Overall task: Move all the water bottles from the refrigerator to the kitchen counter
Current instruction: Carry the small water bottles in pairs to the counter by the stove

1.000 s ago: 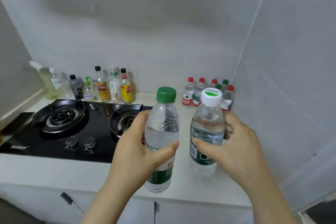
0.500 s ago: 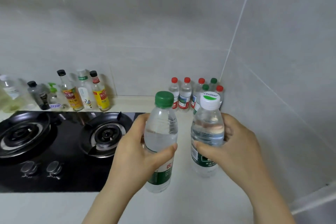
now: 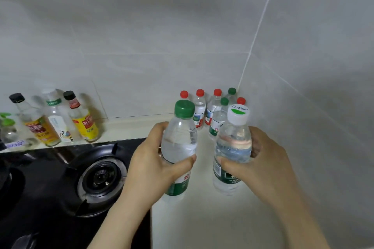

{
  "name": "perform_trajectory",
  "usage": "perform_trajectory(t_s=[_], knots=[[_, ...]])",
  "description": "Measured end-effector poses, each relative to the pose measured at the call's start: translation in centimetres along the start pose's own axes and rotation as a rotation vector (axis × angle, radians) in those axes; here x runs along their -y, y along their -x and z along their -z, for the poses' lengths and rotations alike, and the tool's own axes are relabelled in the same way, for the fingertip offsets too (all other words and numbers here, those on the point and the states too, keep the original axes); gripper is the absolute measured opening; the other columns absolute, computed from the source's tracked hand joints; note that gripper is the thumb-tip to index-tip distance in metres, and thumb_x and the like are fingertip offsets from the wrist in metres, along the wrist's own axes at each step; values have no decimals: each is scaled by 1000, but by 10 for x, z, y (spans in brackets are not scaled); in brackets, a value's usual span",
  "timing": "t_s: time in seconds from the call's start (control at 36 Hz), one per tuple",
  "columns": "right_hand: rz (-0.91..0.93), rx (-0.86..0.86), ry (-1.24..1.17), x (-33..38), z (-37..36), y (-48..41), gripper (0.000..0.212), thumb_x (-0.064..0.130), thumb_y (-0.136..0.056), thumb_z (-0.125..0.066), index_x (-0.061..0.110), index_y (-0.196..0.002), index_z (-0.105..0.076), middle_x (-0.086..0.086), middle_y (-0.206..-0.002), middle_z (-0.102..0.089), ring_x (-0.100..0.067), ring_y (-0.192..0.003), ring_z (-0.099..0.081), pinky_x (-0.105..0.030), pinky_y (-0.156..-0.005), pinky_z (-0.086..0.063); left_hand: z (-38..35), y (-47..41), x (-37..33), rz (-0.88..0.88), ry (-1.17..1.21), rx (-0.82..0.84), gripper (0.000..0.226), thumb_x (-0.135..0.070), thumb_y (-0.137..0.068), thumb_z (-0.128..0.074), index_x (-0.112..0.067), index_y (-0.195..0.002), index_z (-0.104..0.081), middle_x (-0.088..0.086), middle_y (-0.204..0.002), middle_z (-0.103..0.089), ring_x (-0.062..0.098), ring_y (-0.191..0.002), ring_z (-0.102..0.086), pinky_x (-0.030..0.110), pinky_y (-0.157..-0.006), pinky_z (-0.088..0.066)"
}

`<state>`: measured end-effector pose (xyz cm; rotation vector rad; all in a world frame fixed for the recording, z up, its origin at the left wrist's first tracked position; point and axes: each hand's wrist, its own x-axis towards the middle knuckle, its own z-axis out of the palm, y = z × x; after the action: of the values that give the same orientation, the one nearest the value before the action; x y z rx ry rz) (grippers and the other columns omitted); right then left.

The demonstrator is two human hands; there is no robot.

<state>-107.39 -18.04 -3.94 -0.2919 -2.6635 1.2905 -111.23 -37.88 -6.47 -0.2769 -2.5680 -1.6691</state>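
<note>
**Two bottles in hand over the counter, set-down pending**

We are holding one water bottle in each hand above the pale counter (image 3: 212, 220). Our left hand (image 3: 155, 159) is wrapping thumb and fingers round the body of the green-capped bottle (image 3: 180, 139). Our right hand (image 3: 265, 159) is gripping the white-capped bottle (image 3: 232, 145) the same way, at mid-height. Both bottles are standing upright, near each other but apart. We cannot tell whether either base is touching the surface.

Judgement: we are working the placing step. A group of six small bottles (image 3: 210, 109) is already standing in the corner at 12 o'clock from our hands, so the task is looking well under way. The refrigerator is not in view, so we cannot say how many remain.

The next move is calling for both bases to go down flat on bare counter at 6 o'clock of that group without knocking it, then for both hands to open. The green-capped bottle is hanging close to the hob (image 3: 50, 198) edge at 9 o'clock, so we are favouring a shift toward 3 o'clock.

Surface: smooth and light. The black gas hob is lying at 9 o'clock, its burner (image 3: 101, 176) nearest us. Condiment bottles (image 3: 60, 121) are lining the wall at 10 o'clock. Grey tiled walls (image 3: 141, 36) are meeting in a corner at 1 o'clock.
</note>
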Motion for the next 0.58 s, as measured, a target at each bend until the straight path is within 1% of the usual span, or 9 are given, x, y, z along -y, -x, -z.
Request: perform_trajectory(t_s=[0.08, 0.14, 0.19, 0.25, 0.36, 0.47, 0.58], knots=[[-13, 14, 9, -3, -3, -10, 43, 35, -61, -80, 42, -97, -57, 34, -90, -63, 11, -79, -61, -13, -64, -44, -3, -12, 6, 20, 17, 7, 55, -36, -58, -77, -41, -107, -53, -19, -93, -69, 0, -86, -65, 35, -78, -57], [-23, 14, 15, -5, -4, -18, 43, 35, -61, -80, 42, -96, -57, 31, -90, -64, 11, -79, -60, -13, -64, -44, -6, -20, 8, 29, 16, 12, 54, -35, -59, -79, -40, -106, -54, -19, -92, -69, 0, -85, -65, 35, -77, -57], [-32, 3, 12, -8, -5, -27, 43, 34, -60, -80, 41, -96, -58, 26, -89, -66, 9, -78, -62, -16, -65, -47, -9, -27, 11, 40, 7, 15, 53, -30, -62, -83, -39, -106, -54, -18, -91, -69, 0, -84, -65, 35, -77, -57], [-39, 4, 10, -12, -6, -37, 44, 32, -60, -81, 41, -96, -59, 27, -88, -67, 7, -77, -63, -20, -68, -51, -13, -35, 15, 55, -10, 13, 52, -25, -64, -83, -39, -105, -54, -17, -90, -69, 1, -83, -65, 35, -76, -57], [-51, 29, 15, -20, -5, -57, 45, 31, -60, -80, 40, -98, -58, 24, -88, -68, 1, -79, -65, -31, -74, -56, -23, -50, 22, 84, -41, 2, 51, -27, -64, -82, -41, -104, -52, -18, -88, -68, 2, -81, -65, 34, -74, -56], [-49, 34, 7, -29, -5, -75, 48, 33, -58, -81, 39, -100, -59, 23, -90, -69, 1, -82, -65, -34, -77, -56, -35, -66, 31, 110, -63, 5, 52, -30, -63, -82, -42, -104, -52, -17, -88, -68, 4, -82, -64, 37, -74, -56], [-67, 62, 7, -39, -5, -93, 49, 34, -58, -79, 40, -101, -57, 21, -92, -68, -1, -83, -65, -35, -77, -56, -48, -84, 39, 123, -94, 10, 52, -29, -63, -82, -43, -103, -51, -19, -89, -67, 3, -84, -63, 35, -75, -55]])
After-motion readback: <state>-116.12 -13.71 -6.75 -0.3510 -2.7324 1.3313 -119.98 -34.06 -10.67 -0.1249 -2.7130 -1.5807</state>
